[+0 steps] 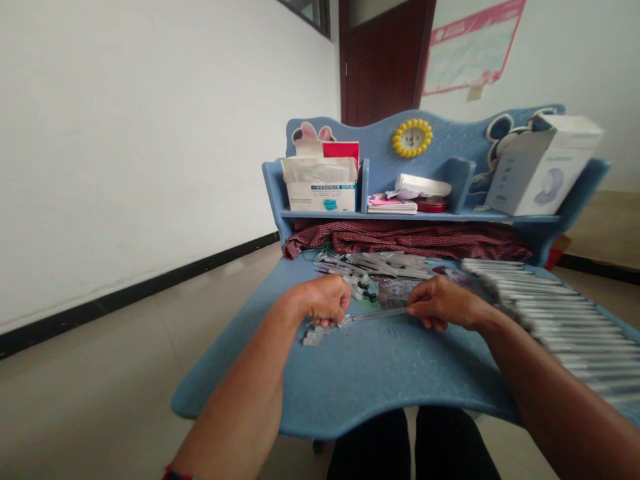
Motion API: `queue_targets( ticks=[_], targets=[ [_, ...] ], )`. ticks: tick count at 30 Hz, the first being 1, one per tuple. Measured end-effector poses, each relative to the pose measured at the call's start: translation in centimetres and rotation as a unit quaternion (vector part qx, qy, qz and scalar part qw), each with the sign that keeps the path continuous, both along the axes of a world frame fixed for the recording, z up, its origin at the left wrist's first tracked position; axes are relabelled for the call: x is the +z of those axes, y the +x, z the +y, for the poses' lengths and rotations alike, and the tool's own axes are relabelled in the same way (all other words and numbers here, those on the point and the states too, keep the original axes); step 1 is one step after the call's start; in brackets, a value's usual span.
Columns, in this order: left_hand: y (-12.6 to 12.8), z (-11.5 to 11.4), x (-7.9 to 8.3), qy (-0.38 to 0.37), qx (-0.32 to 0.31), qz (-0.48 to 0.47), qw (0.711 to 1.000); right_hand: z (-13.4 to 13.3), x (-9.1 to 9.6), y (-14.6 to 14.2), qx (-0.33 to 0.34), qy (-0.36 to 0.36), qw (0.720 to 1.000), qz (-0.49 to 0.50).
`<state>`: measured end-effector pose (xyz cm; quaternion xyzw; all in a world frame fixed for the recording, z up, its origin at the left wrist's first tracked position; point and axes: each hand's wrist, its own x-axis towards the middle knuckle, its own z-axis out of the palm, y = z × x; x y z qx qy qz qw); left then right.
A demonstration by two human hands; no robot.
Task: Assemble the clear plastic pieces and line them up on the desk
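Observation:
My right hand (436, 303) pinches one end of a slim, see-through pen (377, 315) held low over the blue desk. The pen's other end reaches toward my left hand (327, 300), which is closed with the fingers curled down; a small whitish piece shows at its fingertips, too blurred to name. Beneath the left hand lie several small translucent pieces (314, 337), perhaps pen caps. Small black and clear parts (367, 290) sit just beyond the hands, beside a clear plastic bag or tray (397, 292). Behind them is a loose heap of clear pen parts (385, 263).
Rows of similar pens (565, 320) cover the desk's right side. A red plaid cloth (415, 239) lies along the back under the shelf (320, 215). On the shelf stand a mask box (323, 193) and a white carton (547, 167). The blue desk (390, 373) has a curved front edge.

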<state>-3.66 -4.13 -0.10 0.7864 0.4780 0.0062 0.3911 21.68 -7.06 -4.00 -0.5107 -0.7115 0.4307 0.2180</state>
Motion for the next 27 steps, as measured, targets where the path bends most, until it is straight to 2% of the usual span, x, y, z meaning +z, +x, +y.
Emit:
queue_targets(
  ticks=[8, 13, 20, 24, 27],
  targets=[
    [0.2, 0.1, -0.7, 0.030, -0.003, -0.011, 0.999, -0.3, -0.2, -0.9, 0.015, -0.021, 1.000, 0.010],
    [0.1, 0.3, -0.7, 0.013, 0.005, 0.001, 1.000, -0.4, -0.2, -1.0, 0.013, -0.034, 0.999, 0.021],
    [0.1, 0.3, -1.0, 0.002, -0.008, -0.033, 0.999, -0.4, -0.4, -1.1, 0.010, -0.041, 0.999, 0.035],
    [0.2, 0.2, -0.7, -0.004, 0.009, -0.015, 1.000, -0.5, -0.5, -1.5, 0.010, -0.037, 0.998, 0.040],
    [0.1, 0.2, -0.2, -0.014, 0.009, -0.044, 0.999, -0.6, -0.4, -1.5, 0.007, -0.040, 0.997, 0.065]
  ],
)
